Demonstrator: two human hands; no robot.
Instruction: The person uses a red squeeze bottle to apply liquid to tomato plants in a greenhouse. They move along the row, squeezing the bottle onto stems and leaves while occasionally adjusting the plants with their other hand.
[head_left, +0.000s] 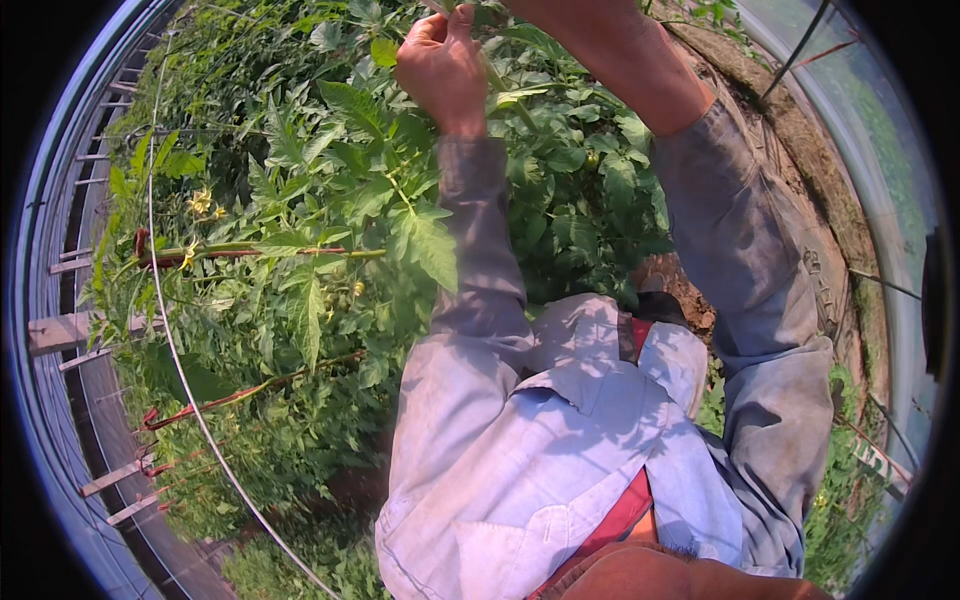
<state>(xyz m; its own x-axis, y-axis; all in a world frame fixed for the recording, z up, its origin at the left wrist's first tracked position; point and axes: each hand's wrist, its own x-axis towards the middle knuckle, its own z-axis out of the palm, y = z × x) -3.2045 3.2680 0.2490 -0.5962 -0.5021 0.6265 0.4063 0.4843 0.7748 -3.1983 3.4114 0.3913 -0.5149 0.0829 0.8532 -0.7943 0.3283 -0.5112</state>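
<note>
At the top edge, my left hand (446, 71) has its thumb and fingers pinched together on a pale strip (437, 6). Most of this strip lies beyond the picture, so whether it is a stem or a tie is unclear. A thick green tomato stem (499, 79) slants down just right of that hand. My right hand (581, 19) reaches past the top edge; its wrist shows, but the fingers are cut off. Leafy tomato plants (360, 112) surround the left forearm. Small green tomatoes (591, 160) hang among the leaves between my arms.
Red ties (180, 414) hold tomato stems at the left. A thin pale line (166, 322) curves down before wooden slats (67, 332). Yellow flowers (200, 201) stand on a near stem. Clear plastic sheeting (885, 150) and a soil strip (810, 165) run along the right.
</note>
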